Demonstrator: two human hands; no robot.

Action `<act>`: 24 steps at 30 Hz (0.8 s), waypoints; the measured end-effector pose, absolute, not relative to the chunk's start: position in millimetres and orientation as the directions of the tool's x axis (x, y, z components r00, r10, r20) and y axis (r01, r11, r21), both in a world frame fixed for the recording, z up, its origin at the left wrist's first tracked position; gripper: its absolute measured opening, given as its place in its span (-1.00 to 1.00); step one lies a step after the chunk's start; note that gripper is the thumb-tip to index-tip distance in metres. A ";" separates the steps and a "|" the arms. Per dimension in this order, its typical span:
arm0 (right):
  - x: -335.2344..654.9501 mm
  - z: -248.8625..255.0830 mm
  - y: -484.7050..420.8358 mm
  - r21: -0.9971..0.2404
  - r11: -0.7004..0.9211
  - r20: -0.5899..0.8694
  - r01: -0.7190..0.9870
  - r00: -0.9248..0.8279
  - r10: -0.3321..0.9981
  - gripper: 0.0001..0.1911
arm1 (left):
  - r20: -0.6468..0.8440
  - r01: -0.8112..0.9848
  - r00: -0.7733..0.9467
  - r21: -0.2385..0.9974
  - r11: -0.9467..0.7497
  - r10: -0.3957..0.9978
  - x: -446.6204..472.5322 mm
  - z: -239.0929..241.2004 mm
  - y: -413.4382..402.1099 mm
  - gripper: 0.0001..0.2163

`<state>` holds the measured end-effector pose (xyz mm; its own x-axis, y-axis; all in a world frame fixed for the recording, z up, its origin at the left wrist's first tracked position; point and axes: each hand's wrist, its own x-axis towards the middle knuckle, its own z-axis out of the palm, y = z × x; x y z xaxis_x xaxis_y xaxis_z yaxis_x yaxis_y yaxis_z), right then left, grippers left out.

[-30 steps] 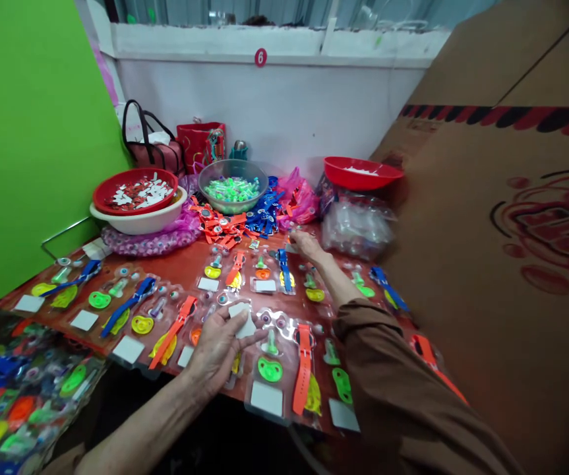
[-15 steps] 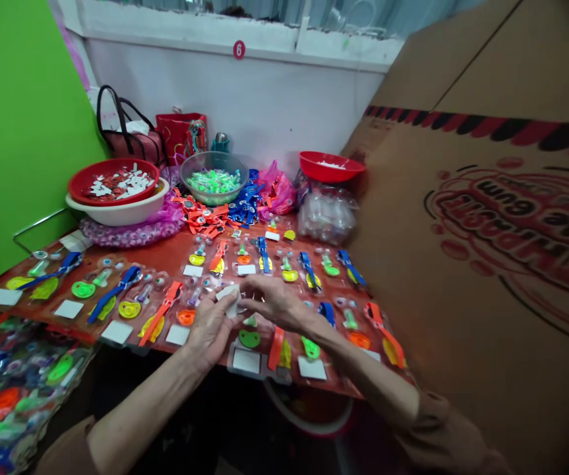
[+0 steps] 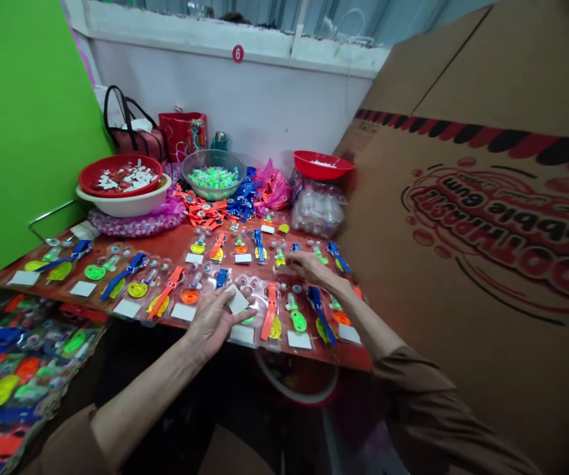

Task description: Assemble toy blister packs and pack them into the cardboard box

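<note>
My left hand [image 3: 209, 324] is closed on a few small white cards [image 3: 237, 301], with the thumb across one edge, above the front row of clear plastic trays. Farther back and to the right, my right hand [image 3: 311, 268] reaches down to a tray in the back row. Its fingers are pinched together at a pale card [image 3: 285, 269], mostly hidden and dim. The trays hold pacifier-shaped toys, such as a green one [image 3: 299, 321], and watch-like bands, such as an orange one [image 3: 269, 310]. White cards [image 3: 299, 340] lie at the near ends of several trays.
A red bowl [image 3: 89, 181] of white pieces sits on a white basin at back left. Behind the trays stand a grey bowl [image 3: 192, 188] of green items and piles of orange and blue bands [image 3: 241, 201]. A large cardboard box [image 3: 462, 297] walls off the right. Packed toys [image 3: 12, 376] fill a box at lower left.
My right hand has left the cards in my left hand and moved right and away to the back row. My left hand keeps the cards, its fingers more spread. The view has shifted slightly.
</note>
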<state>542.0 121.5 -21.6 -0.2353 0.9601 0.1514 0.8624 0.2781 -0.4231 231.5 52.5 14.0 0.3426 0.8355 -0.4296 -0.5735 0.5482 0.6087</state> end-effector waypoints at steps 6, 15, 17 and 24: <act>518.1 -24.5 113.2 -0.400 0.268 0.213 0.876 -0.195 0.957 -0.94 | -0.476 -0.517 0.327 0.633 0.576 0.817 231.6 17.9 46.0 -0.92; 405.2 13.8 28.8 -0.654 0.398 0.304 0.643 -0.258 0.917 -0.82 | -0.351 -0.575 0.389 0.630 0.523 0.852 250.0 11.1 39.9 -0.85; 405.5 12.2 24.6 -0.679 0.382 0.339 0.627 -0.194 0.921 -0.79 | -0.339 -0.588 0.380 0.629 0.508 0.861 251.9 12.1 37.3 -0.87; 514.6 25.4 63.8 -0.556 0.173 0.281 0.813 -0.012 0.960 -0.76 | -0.377 -0.557 0.362 0.646 0.522 0.853 242.7 11.1 26.7 -0.94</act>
<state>514.6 63.8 25.4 -0.0120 0.9596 0.2810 0.8131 0.1729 -0.5558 242.7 26.7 11.1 0.3621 0.8526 -0.3767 -0.5574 0.5220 0.6457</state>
